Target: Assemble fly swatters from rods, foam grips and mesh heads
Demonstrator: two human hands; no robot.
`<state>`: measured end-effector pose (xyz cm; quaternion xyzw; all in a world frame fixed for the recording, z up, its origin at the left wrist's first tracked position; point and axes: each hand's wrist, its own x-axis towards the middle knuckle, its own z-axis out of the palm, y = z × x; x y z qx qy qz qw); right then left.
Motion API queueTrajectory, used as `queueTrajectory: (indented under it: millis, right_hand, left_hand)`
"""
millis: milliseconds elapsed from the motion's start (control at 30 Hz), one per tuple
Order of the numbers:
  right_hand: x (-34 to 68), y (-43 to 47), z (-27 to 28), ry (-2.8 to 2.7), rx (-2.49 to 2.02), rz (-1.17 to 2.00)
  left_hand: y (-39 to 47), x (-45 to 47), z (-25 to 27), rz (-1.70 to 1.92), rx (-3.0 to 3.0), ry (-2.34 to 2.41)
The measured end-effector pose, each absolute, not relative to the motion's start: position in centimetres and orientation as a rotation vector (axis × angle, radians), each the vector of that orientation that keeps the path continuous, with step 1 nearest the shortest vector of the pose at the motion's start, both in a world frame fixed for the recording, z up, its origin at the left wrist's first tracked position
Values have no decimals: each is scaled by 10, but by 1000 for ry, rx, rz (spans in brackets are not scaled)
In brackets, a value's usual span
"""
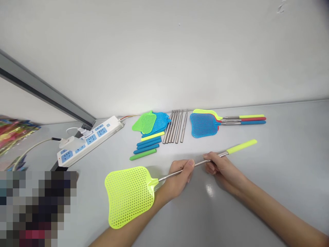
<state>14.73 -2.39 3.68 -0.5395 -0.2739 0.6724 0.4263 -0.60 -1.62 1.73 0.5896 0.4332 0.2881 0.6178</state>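
A fly swatter with a yellow-green perforated head, a thin metal rod and a yellow grip is held across the front of the table. My left hand is closed on the rod nearer the head, thumb on top. Closer to the yellow grip, my right hand pinches the rod. The swatter's head hangs over my left forearm. Beyond my hands lie loose metal rods, coloured grip sleeves, a green swatter head and blue swatter heads.
At the back right lie whole swatters, a blue one on top. A white power strip with plugs and cables stands at the left. Colourful plastic packages sit at the far left. A wall rises behind the grey table.
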Motion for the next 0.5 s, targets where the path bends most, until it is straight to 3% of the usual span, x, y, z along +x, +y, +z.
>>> queueTrajectory:
  millis: [500]
  right_hand:
    - [152,-22,42,-707,-1369,1650]
  left_hand:
    - [-15,-7,13,739,1325,991]
